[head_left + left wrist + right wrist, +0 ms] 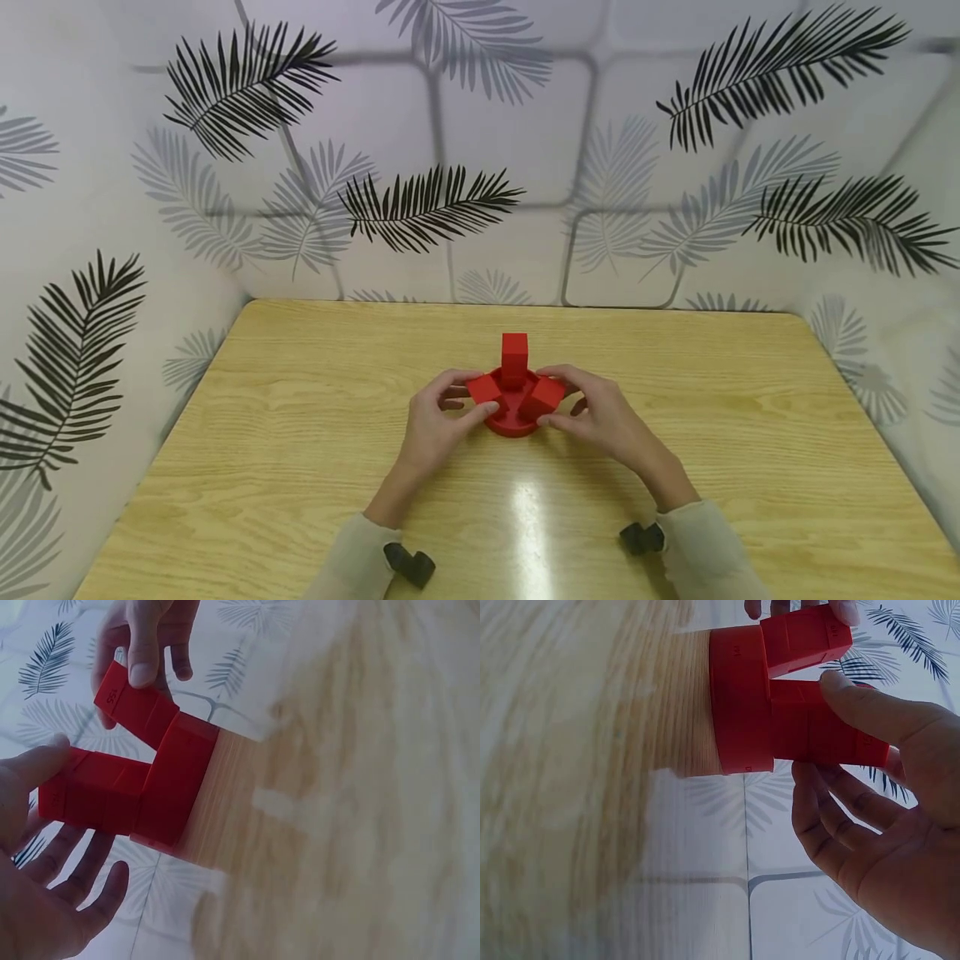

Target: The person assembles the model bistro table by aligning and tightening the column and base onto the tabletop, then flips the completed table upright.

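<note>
A round red base (513, 431) rests on the table, and three red blocks rise from it. My left hand (438, 425) pinches the left block (486, 389) between thumb and fingers. On the other side, my right hand (606, 414) grips the right block (546, 397). The back block (514, 358) stands upright, touched by neither hand. Both held blocks lean outward in the head view. Small raised marks show on the blocks and on the base's side (741, 701) in the right wrist view. Whether the blocks are fixed to the base I cannot tell.
Beneath lies a light wood-grain table (300, 367) with rounded back corners. Behind it hangs a pale backdrop (510, 125) printed with dark and grey leaves. Dark wrist mounts (409, 565) sit at both sleeve cuffs.
</note>
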`<action>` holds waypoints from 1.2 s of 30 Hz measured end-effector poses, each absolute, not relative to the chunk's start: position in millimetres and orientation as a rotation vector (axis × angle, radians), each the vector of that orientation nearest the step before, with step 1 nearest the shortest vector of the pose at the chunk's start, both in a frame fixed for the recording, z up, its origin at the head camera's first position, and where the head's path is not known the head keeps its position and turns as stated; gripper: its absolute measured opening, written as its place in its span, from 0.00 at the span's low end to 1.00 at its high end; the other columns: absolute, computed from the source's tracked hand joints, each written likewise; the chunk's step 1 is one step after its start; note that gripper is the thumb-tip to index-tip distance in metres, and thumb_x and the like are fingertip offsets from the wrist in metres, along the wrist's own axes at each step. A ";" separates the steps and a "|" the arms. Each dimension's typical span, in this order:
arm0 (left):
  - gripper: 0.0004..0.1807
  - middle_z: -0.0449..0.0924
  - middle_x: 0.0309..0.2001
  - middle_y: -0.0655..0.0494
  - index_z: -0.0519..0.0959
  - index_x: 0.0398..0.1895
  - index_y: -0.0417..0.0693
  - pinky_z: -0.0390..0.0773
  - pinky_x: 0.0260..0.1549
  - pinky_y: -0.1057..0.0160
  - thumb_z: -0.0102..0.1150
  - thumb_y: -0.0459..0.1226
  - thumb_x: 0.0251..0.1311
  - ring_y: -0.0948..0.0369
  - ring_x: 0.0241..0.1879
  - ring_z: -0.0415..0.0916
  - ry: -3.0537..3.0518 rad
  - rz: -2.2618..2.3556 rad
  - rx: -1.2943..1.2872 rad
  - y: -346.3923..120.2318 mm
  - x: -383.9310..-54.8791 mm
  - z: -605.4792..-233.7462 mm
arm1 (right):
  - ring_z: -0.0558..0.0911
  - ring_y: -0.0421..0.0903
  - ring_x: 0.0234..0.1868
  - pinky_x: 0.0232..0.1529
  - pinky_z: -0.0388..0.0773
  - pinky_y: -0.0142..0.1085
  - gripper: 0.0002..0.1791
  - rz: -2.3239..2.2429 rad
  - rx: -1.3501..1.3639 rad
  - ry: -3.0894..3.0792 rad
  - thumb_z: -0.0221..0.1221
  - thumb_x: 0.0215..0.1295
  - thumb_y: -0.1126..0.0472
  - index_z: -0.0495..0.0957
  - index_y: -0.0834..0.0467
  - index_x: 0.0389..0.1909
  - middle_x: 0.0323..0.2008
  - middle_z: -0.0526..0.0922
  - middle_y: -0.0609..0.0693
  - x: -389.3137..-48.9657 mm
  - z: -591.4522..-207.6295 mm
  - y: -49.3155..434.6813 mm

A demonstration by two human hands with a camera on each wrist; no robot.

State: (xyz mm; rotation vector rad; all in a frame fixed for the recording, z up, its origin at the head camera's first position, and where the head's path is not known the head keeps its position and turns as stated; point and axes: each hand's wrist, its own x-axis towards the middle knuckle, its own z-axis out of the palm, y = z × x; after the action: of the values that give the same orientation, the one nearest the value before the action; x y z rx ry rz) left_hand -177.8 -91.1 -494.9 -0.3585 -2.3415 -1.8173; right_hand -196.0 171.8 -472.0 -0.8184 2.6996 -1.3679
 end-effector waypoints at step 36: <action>0.40 0.83 0.54 0.49 0.77 0.67 0.46 0.83 0.45 0.53 0.80 0.26 0.47 0.51 0.43 0.81 -2.611 -1.850 -0.458 -95.9 -198.2 -514.9 | 0.85 0.49 0.43 0.49 0.85 0.43 0.35 -1.549 -0.487 2.518 0.76 0.52 0.72 0.79 0.56 0.64 0.54 0.84 0.54 -206.3 -509.2 170.0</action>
State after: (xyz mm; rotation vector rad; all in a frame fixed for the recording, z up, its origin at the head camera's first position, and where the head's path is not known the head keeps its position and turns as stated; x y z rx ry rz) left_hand -198.2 -95.9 -514.9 -0.4576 -2.6114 -1.8503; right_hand -206.3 170.0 -509.2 -0.4874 2.5182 -1.5487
